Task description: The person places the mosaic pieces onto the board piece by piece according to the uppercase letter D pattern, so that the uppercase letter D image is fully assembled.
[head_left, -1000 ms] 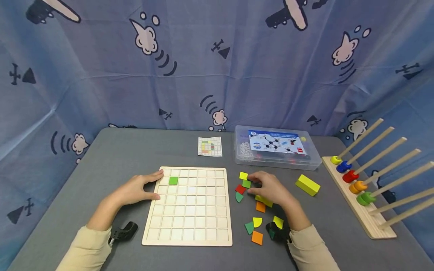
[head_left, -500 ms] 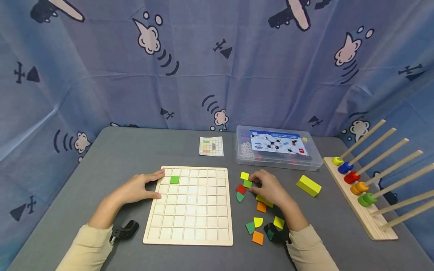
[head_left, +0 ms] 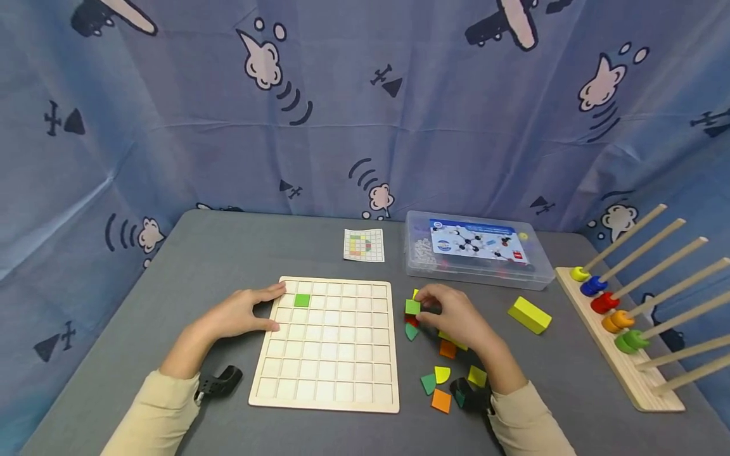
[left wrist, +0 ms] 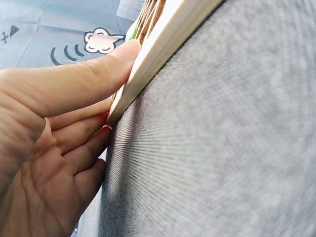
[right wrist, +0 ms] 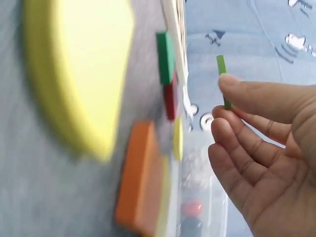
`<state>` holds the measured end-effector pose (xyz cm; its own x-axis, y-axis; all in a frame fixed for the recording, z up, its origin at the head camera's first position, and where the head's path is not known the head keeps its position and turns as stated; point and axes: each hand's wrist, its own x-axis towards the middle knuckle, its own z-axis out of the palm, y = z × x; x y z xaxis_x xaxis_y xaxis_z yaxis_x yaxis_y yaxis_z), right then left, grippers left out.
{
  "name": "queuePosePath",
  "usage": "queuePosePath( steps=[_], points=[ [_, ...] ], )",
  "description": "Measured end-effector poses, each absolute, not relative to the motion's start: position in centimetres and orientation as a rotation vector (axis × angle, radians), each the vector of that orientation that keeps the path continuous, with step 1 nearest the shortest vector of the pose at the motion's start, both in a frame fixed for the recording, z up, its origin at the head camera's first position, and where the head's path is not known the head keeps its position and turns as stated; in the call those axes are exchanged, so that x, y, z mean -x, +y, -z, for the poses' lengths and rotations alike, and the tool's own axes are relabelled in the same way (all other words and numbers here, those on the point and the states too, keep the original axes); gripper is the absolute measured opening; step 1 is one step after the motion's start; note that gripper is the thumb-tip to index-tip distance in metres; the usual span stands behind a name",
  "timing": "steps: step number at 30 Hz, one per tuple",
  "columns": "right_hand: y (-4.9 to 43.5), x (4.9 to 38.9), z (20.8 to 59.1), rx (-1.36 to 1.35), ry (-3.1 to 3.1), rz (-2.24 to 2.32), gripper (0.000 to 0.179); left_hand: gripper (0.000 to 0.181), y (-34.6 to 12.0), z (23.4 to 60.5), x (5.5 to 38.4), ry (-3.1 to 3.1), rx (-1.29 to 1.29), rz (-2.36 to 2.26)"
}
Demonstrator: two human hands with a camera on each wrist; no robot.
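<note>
Up off the table (head_left: 239,247) has come the green tile (head_left: 413,307), which lay flat among the loose pieces in the earlier frames; now the right hand (head_left: 456,313) holds it. At the left, the left hand (head_left: 242,311) lies against the left edge of the wooden grid board (head_left: 325,351), thumb and index finger spread well apart, their tips touching the board without closing round it. One green square (head_left: 302,300) sits in the grid near the board's far left corner. Beyond the board lies a printed pattern card (head_left: 364,246). To the right, the green tile is tilted up between the right thumb and a fingertip – a narrow pinch, the other fingers loosely bent. Seen from the head, the tile partly covers a red piece (head_left: 412,321) and a yellow piece (head_left: 416,294), with a dark green piece (head_left: 411,332) just nearer the person. An orange piece (head_left: 447,349) shows beneath the right hand; nearer still lie a rounded yellow piece (head_left: 441,374), another orange piece (head_left: 441,401) and a yellow square (head_left: 477,376). Farther back stands a clear plastic box (head_left: 479,248) – then a yellow block (head_left: 530,315), and at far right a wooden peg rack (head_left: 635,383) with coloured rings.
</note>
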<state>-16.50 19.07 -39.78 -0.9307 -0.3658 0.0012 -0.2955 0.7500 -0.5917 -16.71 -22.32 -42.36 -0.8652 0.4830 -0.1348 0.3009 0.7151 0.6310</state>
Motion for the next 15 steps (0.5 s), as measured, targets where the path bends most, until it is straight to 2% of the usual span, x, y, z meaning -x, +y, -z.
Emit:
queuePosePath(
  steps=[6, 15],
  points=[
    [16.6, 16.5, 39.1, 0.673, 2.782, 0.97, 0.023, 0.082, -22.2, 42.5, 16.7, 2.611, -0.616, -0.916],
    [11.0, 18.3, 38.0, 0.847, 2.67, 1.003, 0.021, 0.082, -22.2, 42.4, 16.8, 2.623, -0.624, -0.913]
  ],
)
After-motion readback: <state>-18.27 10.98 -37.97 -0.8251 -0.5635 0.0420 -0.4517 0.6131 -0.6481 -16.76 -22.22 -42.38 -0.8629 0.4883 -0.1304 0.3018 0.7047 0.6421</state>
